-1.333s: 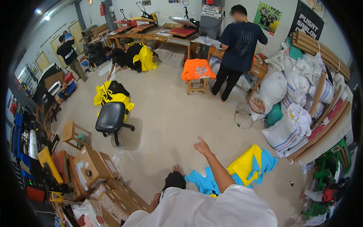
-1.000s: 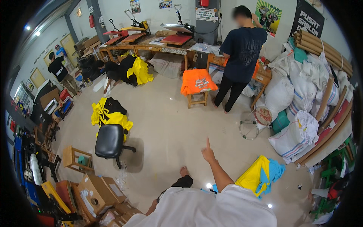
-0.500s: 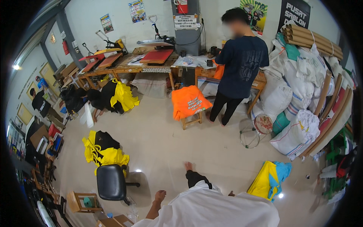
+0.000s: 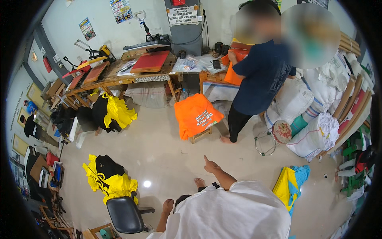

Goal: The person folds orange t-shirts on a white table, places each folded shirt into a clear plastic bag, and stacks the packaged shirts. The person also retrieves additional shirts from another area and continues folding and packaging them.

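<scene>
My right hand (image 4: 211,165) is open and empty, index finger stretched forward over the floor, below the orange garments (image 4: 197,117) heaped on a wooden stool (image 4: 201,135). My left hand (image 4: 168,206) hangs with curled fingers above the floor, near the black chair (image 4: 123,215); whatever it may hold is hidden. Yellow and black garments (image 4: 109,177) lie beyond the chair, and yellow and light-blue fabric (image 4: 290,183) lies to my right. A co-worker (image 4: 256,83) in dark clothes stands ahead, one hand on orange fabric (image 4: 234,73) at the bench.
Heat presses (image 4: 151,59) sit on a long wooden bench (image 4: 123,81). Stuffed white sacks (image 4: 308,139), cardboard tubes and a round stool (image 4: 280,131) crowd the right. Other people (image 4: 34,129) and boxes occupy the left, one person (image 4: 85,117) low beside yellow and black clothing.
My view has advanced toward the bench and stool, with the chair and floor fabrics shifting downward. My right hand, mostly hidden half a second ago, points forward again. The co-worker leans rightward.
</scene>
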The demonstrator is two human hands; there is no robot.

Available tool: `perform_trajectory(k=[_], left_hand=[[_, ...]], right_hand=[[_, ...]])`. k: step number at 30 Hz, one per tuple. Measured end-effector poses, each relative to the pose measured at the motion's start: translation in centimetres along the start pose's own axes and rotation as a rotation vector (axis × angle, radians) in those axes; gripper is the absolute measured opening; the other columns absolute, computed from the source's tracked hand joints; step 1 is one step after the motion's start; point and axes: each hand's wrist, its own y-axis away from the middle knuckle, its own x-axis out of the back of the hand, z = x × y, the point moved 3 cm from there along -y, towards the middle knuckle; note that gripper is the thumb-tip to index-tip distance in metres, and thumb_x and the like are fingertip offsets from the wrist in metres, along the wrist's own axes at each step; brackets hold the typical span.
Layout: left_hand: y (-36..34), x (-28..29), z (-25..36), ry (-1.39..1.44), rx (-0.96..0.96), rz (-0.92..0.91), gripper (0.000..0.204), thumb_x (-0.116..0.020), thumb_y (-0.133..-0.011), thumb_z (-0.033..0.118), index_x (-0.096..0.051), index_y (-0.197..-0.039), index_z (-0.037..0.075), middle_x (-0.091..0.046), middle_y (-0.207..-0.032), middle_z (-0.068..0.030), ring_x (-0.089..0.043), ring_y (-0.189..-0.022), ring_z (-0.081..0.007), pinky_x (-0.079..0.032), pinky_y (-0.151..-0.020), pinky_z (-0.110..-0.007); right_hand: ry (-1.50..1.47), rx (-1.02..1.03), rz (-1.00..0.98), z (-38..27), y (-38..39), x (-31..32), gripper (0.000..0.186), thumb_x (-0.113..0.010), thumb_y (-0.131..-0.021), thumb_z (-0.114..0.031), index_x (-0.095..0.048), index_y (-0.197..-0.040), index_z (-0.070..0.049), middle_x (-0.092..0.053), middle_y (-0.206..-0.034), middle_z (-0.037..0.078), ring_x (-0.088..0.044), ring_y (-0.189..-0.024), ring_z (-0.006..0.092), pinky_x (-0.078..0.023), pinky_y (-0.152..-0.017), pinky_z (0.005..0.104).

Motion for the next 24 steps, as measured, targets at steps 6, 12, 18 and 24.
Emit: perform_trajectory(k=[6,12,18,24], left_hand=[[-3.5,2.5,6.4,-0.215,-0.1,0.12,0.038,-0.068,-0.092,0.034,-0.076,-0.113,0.003,-0.077,-0.106,-0.0176,-0.073,-0.102,-0.0306,-0.055,-0.093,-0.039],[-10.9,5.9,8.5,-0.355,-0.012,-0.087,0.041,-0.067,-0.093,0.037,-0.076,-0.115,0.004,-0.076,-0.11,-0.0192,-0.072,-0.107,-0.0334,-0.054,-0.096,-0.042],[-19.6,11.7,13.5,-0.357,-0.065,-0.21,0.04,-0.065,-0.094,0.037,-0.076,-0.116,0.005,-0.076,-0.111,-0.0182,-0.072,-0.107,-0.0322,-0.054,-0.096,-0.041],[-30.7,17.9,10.3,-0.356,-0.422,-0.298,0.038,-0.064,-0.095,0.036,-0.076,-0.113,0.006,-0.077,-0.11,-0.0161,-0.072,-0.105,-0.0311,-0.055,-0.094,-0.039]], right_hand=[[-0.096,0.047,0.118,-7.7,-5.7,5.4,0.104,-0.06,-0.094,-0.019,0.015,-0.165,-0.024,-0.072,-0.111,0.031,-0.07,-0.105,0.0452,-0.054,-0.097,0.0529],[-0.223,-0.069,0.133,-8.1,-7.7,4.5,0.105,-0.059,-0.093,-0.015,0.016,-0.165,-0.026,-0.073,-0.109,0.028,-0.07,-0.105,0.044,-0.053,-0.098,0.0515],[-0.257,-0.228,0.158,-9.4,-9.1,3.7,0.102,-0.058,-0.092,-0.016,0.011,-0.166,-0.025,-0.07,-0.116,0.032,-0.068,-0.111,0.0454,-0.053,-0.099,0.0539],[-0.292,-0.316,0.203,-12.1,-11.0,0.5,0.094,-0.058,-0.091,-0.02,-0.005,-0.167,-0.017,-0.069,-0.118,0.034,-0.067,-0.114,0.0464,-0.051,-0.104,0.054]])
